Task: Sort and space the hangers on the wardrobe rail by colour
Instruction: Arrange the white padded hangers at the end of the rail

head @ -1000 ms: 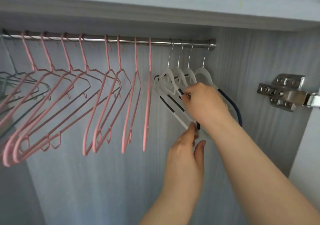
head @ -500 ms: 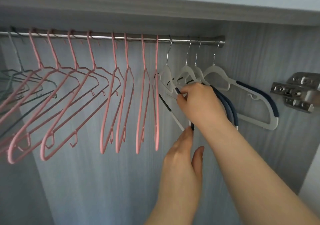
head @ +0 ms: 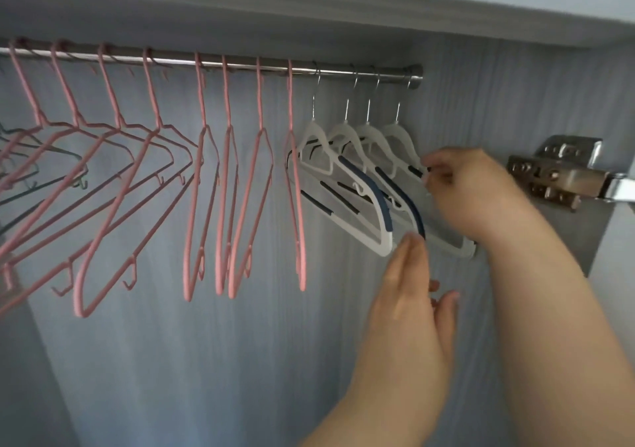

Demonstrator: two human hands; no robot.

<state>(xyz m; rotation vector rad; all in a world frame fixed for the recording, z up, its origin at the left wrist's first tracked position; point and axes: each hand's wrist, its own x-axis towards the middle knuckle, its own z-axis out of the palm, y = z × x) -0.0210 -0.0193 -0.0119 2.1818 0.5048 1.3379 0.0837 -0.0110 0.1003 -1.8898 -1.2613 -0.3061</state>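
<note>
A metal rail point(head: 240, 63) runs across the top of the wardrobe. Several pink hangers point(head: 226, 185) hang along its left and middle. Several white hangers with dark blue grip strips point(head: 357, 185) hang close together at its right end. My right hand point(head: 470, 195) pinches the shoulder of the rightmost white hanger point(head: 398, 137) between thumb and fingertips. My left hand point(head: 412, 295) is below, fingers straight and pointing up, its fingertips touching the lower ends of the white hangers.
Dark thin hangers point(head: 20, 171) hang at the far left behind the pink ones. A metal door hinge point(head: 563, 171) sits on the right side wall, just right of my right hand. The grey back panel point(head: 206, 360) shows below the hangers.
My right hand moved right from the middle white hangers to the rightmost one. The white hangers swung back closer together. My left hand stayed under their lower ends.
</note>
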